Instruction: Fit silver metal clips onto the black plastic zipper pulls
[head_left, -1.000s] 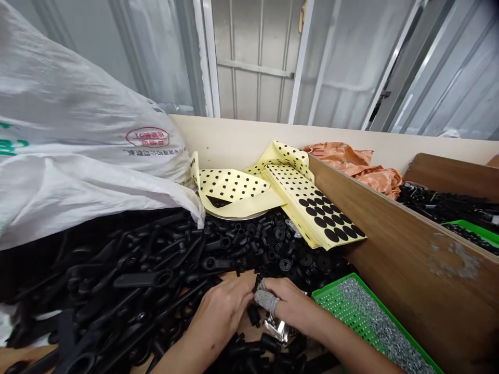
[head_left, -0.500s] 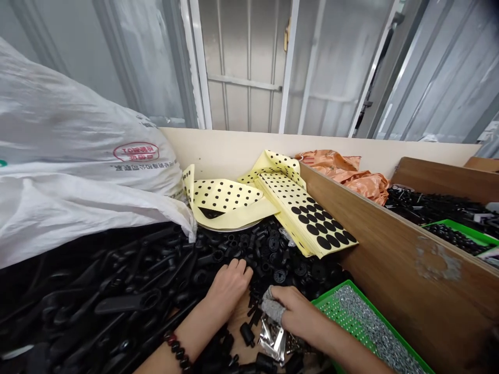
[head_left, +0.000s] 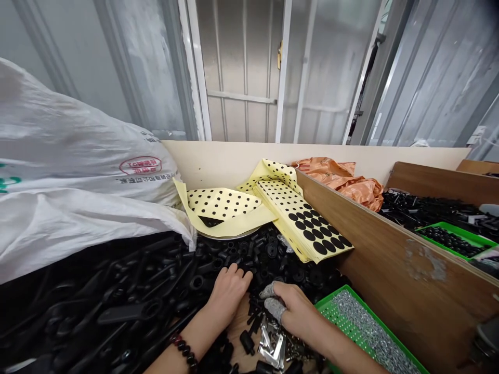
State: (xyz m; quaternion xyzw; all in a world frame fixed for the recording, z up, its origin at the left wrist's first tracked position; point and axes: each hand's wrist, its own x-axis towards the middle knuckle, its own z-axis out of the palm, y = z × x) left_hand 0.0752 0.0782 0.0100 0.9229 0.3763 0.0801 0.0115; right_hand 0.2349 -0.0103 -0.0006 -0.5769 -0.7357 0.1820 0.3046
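My left hand (head_left: 228, 292) reaches into a heap of black plastic parts (head_left: 128, 291), its fingers curled down onto small black pieces; what they hold, if anything, is hidden. A dark bead bracelet (head_left: 183, 349) circles that wrist. My right hand (head_left: 293, 310) sits just to its right, with grey fabric finger covers (head_left: 275, 307) on two fingertips, the fingers bent over small black parts. Shiny metal pieces (head_left: 273, 347) lie under the right wrist.
A big white woven sack (head_left: 74, 182) lies over the heap at left. Yellow sheets of black round stickers (head_left: 300, 221) lean on a wooden divider (head_left: 390, 259). A green tray (head_left: 343, 317) holding small metal parts is at right. Behind the divider lie an orange bag (head_left: 343, 179) and further black parts.
The hands were pressed together near the bottom centre; now they are apart. The left hand has reached forward into the black parts, and the view has tilted upward.
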